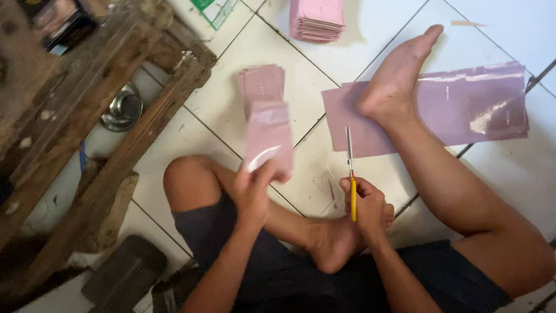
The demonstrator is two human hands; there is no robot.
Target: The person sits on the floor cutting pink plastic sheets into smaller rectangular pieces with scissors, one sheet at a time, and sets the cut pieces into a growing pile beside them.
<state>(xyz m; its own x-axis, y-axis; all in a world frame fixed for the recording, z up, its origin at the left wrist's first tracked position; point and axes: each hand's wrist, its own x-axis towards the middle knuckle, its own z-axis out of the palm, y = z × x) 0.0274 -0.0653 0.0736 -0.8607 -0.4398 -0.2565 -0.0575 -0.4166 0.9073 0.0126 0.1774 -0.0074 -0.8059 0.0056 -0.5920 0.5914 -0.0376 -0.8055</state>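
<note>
Left hand [252,194] holds pink sheet [268,136]; right hand [365,203] scissors [351,168].

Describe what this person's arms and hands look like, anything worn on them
Both forearms are bare, no sleeves in view. The left hand and right hand wear no gloves; no rings, watch or bracelets can be made out. Dark shorts are the only clothing visible.

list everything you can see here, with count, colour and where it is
glossy pink cut piece: 1, pink, held up in left hand
stack of small pink pieces: 1, pink, floor centre
second stack of pink pieces: 1, pink, floor top
large mauve plastic sheet: 1, mauve, floor right, under foot
yellow-handled scissors: 1, yellow, right hand
round metal dish: 1, silver, under wooden frame
wooden frame: 1, brown, left
left hand: 1, grip on pink piece
right hand: 1, grip on scissors
</note>
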